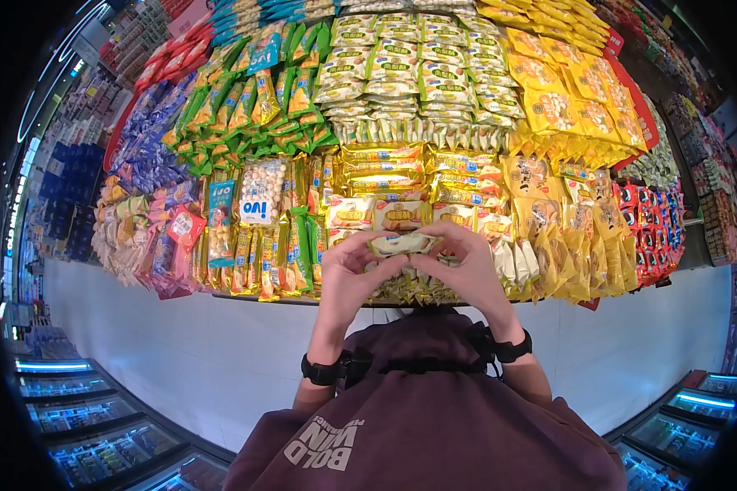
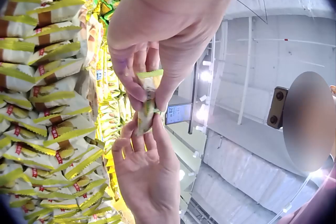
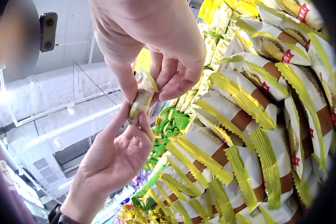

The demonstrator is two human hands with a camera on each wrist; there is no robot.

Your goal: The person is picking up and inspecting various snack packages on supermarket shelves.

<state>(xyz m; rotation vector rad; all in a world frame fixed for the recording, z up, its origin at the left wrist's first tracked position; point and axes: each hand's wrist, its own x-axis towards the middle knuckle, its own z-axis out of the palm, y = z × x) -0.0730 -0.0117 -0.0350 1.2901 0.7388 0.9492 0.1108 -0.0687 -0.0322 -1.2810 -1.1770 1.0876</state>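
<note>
Floor (image 1: 180, 344): we find it pale and smooth, visible left and right.
Ceiling (image 2: 226, 56): we record a whitish surface crossed by thin pipes.
Lamps (image 2: 206, 75): we note several, glowing brightly.
Cases (image 1: 53, 366): we observe blue-lit units at both lower corners of the head view.

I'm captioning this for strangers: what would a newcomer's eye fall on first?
Probably the shiny yellow, green and white plastic packets banked across the head view's upper middle. Next, near that view's centre, a bare left hand and right hand hold one small white-and-green plastic packet.
</note>
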